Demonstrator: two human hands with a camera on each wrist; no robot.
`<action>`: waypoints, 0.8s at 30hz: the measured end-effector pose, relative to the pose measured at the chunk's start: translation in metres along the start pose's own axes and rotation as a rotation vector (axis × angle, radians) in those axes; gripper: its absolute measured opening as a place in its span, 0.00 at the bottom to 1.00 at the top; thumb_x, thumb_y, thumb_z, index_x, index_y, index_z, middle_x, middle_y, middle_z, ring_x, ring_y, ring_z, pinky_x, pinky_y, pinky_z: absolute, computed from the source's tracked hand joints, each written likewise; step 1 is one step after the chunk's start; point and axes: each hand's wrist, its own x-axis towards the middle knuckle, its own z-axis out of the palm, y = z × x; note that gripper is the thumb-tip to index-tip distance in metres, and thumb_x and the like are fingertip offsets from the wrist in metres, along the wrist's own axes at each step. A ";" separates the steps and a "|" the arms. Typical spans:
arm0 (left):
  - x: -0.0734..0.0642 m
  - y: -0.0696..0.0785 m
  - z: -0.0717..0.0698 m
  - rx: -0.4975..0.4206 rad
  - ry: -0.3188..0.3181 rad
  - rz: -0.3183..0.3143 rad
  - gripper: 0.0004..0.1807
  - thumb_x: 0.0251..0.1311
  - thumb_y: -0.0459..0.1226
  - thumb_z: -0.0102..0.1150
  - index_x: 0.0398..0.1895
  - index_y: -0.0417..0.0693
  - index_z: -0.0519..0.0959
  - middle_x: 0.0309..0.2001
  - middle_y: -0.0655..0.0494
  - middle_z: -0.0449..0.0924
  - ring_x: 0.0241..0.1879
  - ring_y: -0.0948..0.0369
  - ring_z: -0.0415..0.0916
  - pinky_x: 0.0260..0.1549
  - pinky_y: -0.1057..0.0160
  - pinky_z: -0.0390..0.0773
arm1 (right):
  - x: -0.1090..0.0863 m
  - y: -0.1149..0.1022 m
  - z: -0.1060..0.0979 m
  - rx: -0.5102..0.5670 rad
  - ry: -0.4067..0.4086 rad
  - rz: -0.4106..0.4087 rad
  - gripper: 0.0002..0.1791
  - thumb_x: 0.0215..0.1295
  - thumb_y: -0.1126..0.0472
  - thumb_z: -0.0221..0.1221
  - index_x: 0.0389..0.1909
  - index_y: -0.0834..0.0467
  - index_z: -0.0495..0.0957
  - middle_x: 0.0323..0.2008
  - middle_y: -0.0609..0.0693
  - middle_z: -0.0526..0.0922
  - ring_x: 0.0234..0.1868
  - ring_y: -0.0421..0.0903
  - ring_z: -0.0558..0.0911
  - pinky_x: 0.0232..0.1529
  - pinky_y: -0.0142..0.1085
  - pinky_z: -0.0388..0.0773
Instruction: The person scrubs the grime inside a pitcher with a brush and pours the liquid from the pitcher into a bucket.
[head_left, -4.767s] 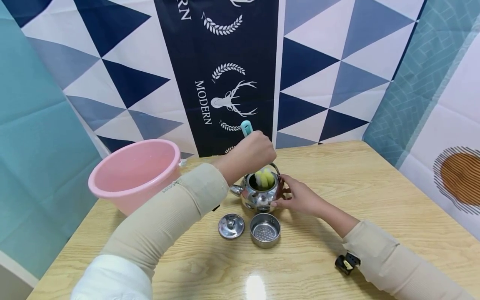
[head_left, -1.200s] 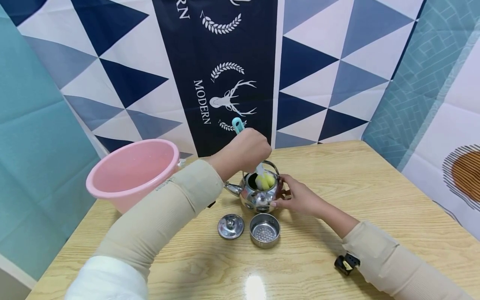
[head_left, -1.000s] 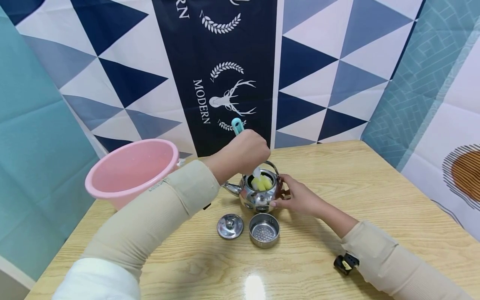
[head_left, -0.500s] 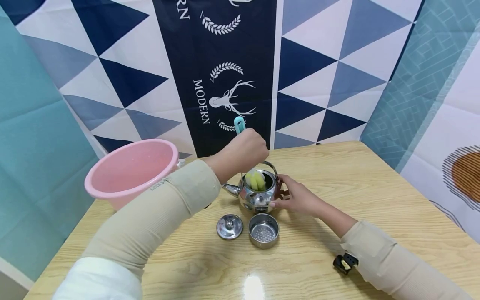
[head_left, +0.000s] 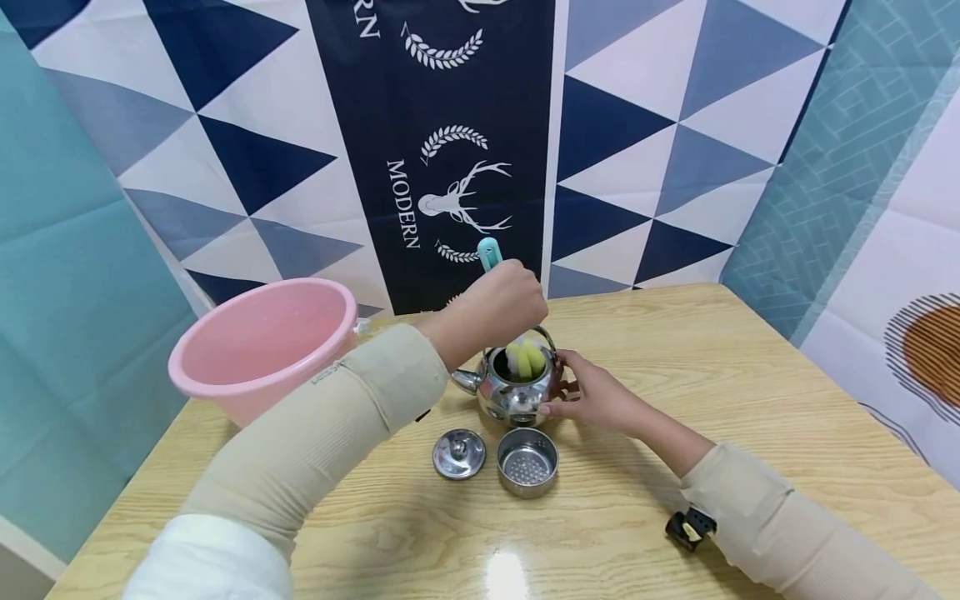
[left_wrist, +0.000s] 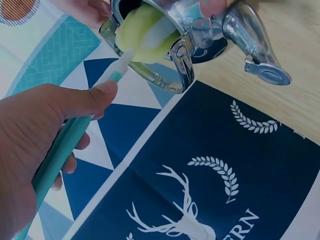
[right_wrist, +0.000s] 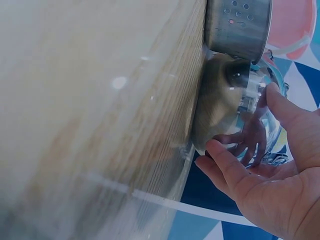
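In the head view, my left hand (head_left: 504,302) grips a sponge brush by its teal handle (head_left: 489,252). Its yellow and white sponge head (head_left: 526,358) sits within the mouth of a shiny steel teapot (head_left: 517,400), which stands upright on the table. The left wrist view shows my thumb pressed along the handle (left_wrist: 67,147) and the sponge (left_wrist: 145,35) in the opening, below the hinged carrying handle. From the right side, my right hand (head_left: 596,392) holds the teapot's round body; thumb and fingers (right_wrist: 227,162) spread around it in the right wrist view.
In front of the teapot lie its round lid (head_left: 459,454) and a perforated steel strainer basket (head_left: 528,463). A pink basin (head_left: 262,342) stands at the back left of the wooden table (head_left: 637,517). Patterned cloth (head_left: 450,125) hangs behind.
Over these frames the sponge shifts left and right inside the teapot's mouth, now back toward the right. The left hand swings with it. The right hand and teapot stay nearly still.
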 end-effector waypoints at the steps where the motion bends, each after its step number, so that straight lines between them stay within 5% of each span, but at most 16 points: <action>1: -0.001 0.001 -0.001 -0.002 -0.001 0.003 0.08 0.64 0.37 0.56 0.35 0.58 0.85 0.32 0.63 0.82 0.28 0.64 0.71 0.28 0.66 0.71 | 0.000 0.000 0.000 0.003 -0.002 -0.002 0.44 0.59 0.57 0.68 0.69 0.68 0.55 0.59 0.66 0.69 0.58 0.61 0.73 0.55 0.52 0.74; 12: -0.010 0.006 -0.010 -0.009 0.000 0.056 0.07 0.59 0.40 0.62 0.40 0.57 0.85 0.36 0.62 0.83 0.31 0.63 0.75 0.31 0.65 0.75 | -0.001 0.001 -0.002 0.005 -0.006 0.007 0.44 0.59 0.58 0.69 0.69 0.68 0.55 0.54 0.63 0.72 0.57 0.60 0.74 0.55 0.52 0.74; 24: -0.022 0.002 -0.007 0.021 -0.015 0.062 0.06 0.62 0.37 0.61 0.38 0.56 0.85 0.36 0.61 0.84 0.30 0.63 0.73 0.32 0.66 0.74 | -0.002 0.000 -0.001 -0.019 0.000 0.013 0.45 0.60 0.56 0.68 0.69 0.69 0.54 0.60 0.67 0.69 0.58 0.62 0.73 0.55 0.51 0.74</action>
